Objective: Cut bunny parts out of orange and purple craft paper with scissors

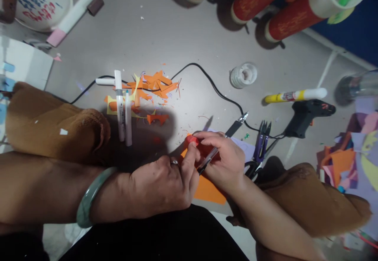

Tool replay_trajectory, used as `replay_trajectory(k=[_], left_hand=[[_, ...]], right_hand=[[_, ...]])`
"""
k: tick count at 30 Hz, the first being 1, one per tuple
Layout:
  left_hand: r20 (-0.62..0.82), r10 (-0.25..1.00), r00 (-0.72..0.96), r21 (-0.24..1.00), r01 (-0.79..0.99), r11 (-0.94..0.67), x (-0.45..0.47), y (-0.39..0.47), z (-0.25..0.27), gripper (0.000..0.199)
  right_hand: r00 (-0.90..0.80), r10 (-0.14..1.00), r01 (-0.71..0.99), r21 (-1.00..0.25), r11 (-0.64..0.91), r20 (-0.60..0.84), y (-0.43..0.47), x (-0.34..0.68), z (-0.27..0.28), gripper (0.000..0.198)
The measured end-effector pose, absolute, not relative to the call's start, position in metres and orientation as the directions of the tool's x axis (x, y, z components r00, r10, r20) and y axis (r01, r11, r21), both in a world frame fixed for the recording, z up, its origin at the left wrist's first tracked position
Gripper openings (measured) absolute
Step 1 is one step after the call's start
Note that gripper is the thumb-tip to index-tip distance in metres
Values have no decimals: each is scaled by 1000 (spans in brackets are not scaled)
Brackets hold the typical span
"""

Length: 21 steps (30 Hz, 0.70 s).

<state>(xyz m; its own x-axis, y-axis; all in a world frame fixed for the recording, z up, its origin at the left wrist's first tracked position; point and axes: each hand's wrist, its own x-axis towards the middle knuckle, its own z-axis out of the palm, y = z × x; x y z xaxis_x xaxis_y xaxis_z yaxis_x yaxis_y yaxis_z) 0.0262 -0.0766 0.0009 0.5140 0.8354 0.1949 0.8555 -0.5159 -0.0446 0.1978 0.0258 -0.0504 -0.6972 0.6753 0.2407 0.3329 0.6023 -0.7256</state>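
Note:
My left hand (165, 182), with a ring on a finger and a green bangle (94, 198) at the wrist, is closed, its fingertips pinching a small red piece (192, 140), apparently paper. My right hand (224, 154) is closed too. A clear pen with a black grip (234, 128) lies across its palm, tip pointing up and right, while its fingertips touch the red piece. Below both hands is an orange sheet (211, 190), partly covered by them. Lilac paper (246, 147) shows just beyond my right hand, and purple-and-black scissors (260, 144) lie to its right.
Orange scraps (155, 83) and two white markers (119, 107) lie left of centre. A black cable (203, 73) runs across to a black glue gun (305, 117). Further out are a yellow marker (295, 95), a small clear container (243, 75), red cylinders (254, 0) and a paper pile (339, 162).

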Motion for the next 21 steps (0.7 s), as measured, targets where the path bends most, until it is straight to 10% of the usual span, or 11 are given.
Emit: replay_trajectory(k=[14,21], left_hand=[[230,836,499,-98,866,-490,28,-83,-13,24],[159,842,516,-53,856,-515,29,-83,-16,33]], right_hand=[[-384,906,194,-944,266,176,43,202,-3,39],[-658,736,422,-888,183,-161,72,182,10,18]])
